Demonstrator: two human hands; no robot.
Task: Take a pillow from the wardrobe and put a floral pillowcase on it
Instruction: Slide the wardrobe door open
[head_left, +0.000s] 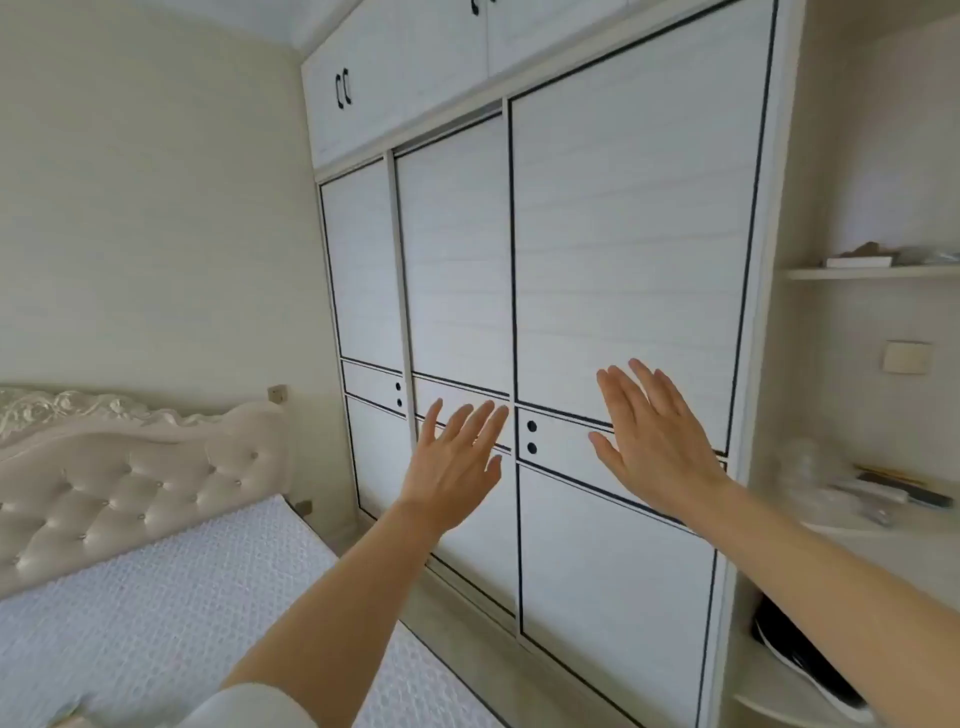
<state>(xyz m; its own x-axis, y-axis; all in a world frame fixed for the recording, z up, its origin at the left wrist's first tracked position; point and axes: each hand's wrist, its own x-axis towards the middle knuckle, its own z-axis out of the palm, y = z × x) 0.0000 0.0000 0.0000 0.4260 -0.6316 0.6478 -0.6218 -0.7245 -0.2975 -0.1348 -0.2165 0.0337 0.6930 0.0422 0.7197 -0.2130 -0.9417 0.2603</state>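
A white wardrobe (623, 234) with three sliding doors edged in black fills the wall ahead, all doors shut. No pillow or pillowcase is visible. My left hand (457, 462) is raised with fingers spread, in front of the middle door near its black seam. My right hand (654, 447) is also open and flat, held against or just before the right door (639, 545), beside two black round pulls (531, 436). Both hands hold nothing.
A bed (130, 613) with a white quilted mattress and tufted cream headboard (119, 478) lies at the left, close to the wardrobe. Open corner shelves (872, 273) at the right carry small items and clutter. Upper cabinets (395, 83) sit above the doors.
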